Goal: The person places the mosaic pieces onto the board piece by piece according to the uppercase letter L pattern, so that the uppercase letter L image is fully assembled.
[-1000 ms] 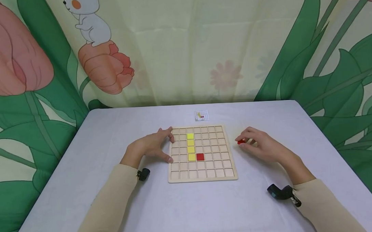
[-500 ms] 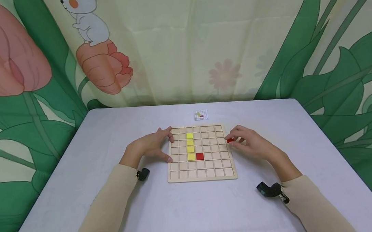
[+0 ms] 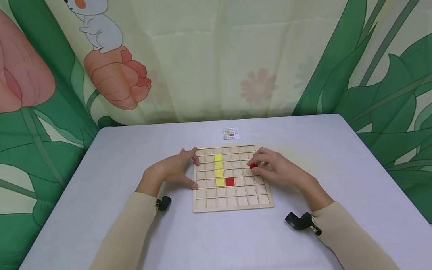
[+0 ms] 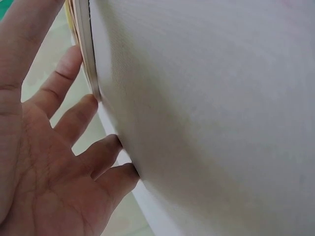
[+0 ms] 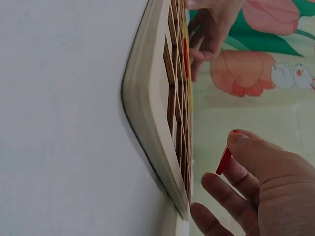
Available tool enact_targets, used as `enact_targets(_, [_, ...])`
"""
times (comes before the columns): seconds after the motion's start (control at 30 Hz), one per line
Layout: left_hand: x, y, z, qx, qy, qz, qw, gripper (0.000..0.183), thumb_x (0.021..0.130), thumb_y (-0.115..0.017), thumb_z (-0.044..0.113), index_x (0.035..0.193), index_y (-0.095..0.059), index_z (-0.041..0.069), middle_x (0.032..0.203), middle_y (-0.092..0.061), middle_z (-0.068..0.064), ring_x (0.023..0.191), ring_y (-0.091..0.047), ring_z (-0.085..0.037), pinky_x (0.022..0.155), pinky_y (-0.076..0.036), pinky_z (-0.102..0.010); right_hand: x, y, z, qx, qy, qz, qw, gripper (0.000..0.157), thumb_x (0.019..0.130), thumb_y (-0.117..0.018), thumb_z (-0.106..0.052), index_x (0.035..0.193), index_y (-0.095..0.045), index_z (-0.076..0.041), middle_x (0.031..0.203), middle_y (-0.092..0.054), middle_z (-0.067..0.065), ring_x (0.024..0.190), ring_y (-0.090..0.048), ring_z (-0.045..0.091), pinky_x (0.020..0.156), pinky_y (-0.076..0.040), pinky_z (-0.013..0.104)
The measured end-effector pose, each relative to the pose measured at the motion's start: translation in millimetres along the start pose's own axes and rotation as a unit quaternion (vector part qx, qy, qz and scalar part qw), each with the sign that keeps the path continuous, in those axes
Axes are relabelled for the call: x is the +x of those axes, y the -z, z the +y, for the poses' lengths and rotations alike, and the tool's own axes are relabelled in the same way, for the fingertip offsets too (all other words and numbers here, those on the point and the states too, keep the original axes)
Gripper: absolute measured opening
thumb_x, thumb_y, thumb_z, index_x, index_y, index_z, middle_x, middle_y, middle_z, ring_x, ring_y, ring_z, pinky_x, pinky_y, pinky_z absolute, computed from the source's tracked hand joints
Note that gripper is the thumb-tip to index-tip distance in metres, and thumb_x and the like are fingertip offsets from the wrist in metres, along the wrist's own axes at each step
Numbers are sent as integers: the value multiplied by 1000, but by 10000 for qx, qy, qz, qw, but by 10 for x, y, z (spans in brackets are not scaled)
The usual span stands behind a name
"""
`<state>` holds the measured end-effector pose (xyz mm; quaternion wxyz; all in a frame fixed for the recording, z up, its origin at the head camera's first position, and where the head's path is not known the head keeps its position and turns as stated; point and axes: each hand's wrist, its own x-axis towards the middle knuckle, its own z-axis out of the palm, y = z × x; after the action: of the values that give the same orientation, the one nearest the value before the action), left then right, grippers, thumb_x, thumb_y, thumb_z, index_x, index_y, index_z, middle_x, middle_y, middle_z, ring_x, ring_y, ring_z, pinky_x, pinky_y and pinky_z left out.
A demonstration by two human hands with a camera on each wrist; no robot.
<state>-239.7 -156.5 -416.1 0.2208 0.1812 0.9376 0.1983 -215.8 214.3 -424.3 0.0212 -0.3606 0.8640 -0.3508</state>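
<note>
A wooden grid board (image 3: 233,209) lies flat on the white table. Yellow square tiles (image 3: 218,165) fill several cells of one column, and a red square tile (image 3: 230,181) sits right of the lowest one. My left hand (image 3: 171,171) rests against the board's left edge, fingers spread, thumb low and fingertips near the far corner. Above the board's right part, my right hand (image 3: 279,167) pinches another red tile (image 3: 253,165) between thumb and fingers. In the right wrist view this red tile (image 5: 224,161) is tilted and held clear of the board.
Beyond the board's far edge lies a small printed card (image 3: 231,133) with a coloured grid pattern. A white cloth covers the table (image 3: 220,246). Behind it hangs a printed curtain (image 3: 199,72). Black cameras sit on both wrists.
My right hand has moved left from beside the board to over its right columns, carrying the red tile. My left hand stays at the board's left edge. The head view shifts slightly.
</note>
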Motion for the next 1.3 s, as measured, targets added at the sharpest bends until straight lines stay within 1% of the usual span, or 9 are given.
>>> enact_targets(0.13, [-10, 7, -6, 5, 54, -4, 10000, 68, 66, -96, 49, 115, -52, 34, 174, -9, 2, 159, -8, -33, 121, -28, -57, 47, -65, -34, 81, -37, -69, 9999, 19, 97, -71, -8, 115, -74, -14, 113, -63, -6, 101, -60, 13, 86, -53, 40])
enact_targets(0.3, [-21, 12, 7, -41, 42, -20, 10000, 68, 65, -96, 49, 115, -52, 32, 174, -8, 2, 159, -7, -34, 121, -26, -59, 76, -102, -47, 28, -71, -97, 9999, 20, 96, -72, -8, 114, -74, -15, 113, -63, -7, 100, -59, 14, 85, -53, 41])
enact_targets(0.53, [-19, 13, 9, -50, -101, -6, 9999, 67, 67, -95, 48, 116, -52, 30, 174, -9, 1, 159, -7, -36, 121, -25, -59, 120, -141, -125, -44, -234, -275, 9993, 21, 95, -74, -15, 116, -74, -17, 116, -65, -9, 113, -59, 14, 99, -51, 43])
enact_targets(0.67, [-31, 18, 22, -59, -44, -17, 10000, 67, 67, -96, 47, 116, -52, 31, 174, -9, 2, 159, -7, -35, 122, -25, -59, 148, -172, -147, 48, -141, -301, 9994, 23, 93, -77, -16, 117, -74, -16, 116, -66, -9, 115, -59, 14, 103, -49, 43])
enact_targets(0.8, [-44, 18, 23, -67, 29, -34, 10000, 67, 67, -96, 47, 116, -53, 31, 174, -9, 2, 159, -8, -35, 121, -27, -59, 169, -222, -157, 61, 70, -300, 9995, 25, 92, -78, -15, 116, -74, -15, 113, -69, -9, 109, -60, 16, 97, -51, 42])
enact_targets(0.93, [-51, 8, 8, -129, 18, -63, 9999, 68, 66, -96, 47, 116, -53, 31, 174, -9, 2, 159, -6, -35, 122, -24, -59, 183, -272, -163, -77, 155, -305, 9994, 26, 90, -80, -16, 116, -75, -15, 113, -70, -9, 106, -61, 16, 93, -52, 41])
enact_targets(1.17, [-46, 10, -13, -60, -31, -32, 10000, 68, 66, -96, 47, 116, -52, 31, 174, -9, 3, 159, -6, -34, 123, -24, -58, 208, -305, -195, -192, 102, -427, 9989, 28, 89, -81, -17, 116, -75, -17, 113, -71, -9, 105, -61, 16, 95, -51, 40])
enact_targets(1.3, [-43, 11, -18, -113, -23, -28, 9999, 67, 67, -96, 46, 116, -52, 32, 174, -8, 4, 160, -4, -33, 123, -23, -59, 224, -319, -208, -219, -16, -550, 9982, 29, 90, -81, -19, 118, -74, -17, 115, -71, -10, 107, -60, 13, 97, -50, 40])
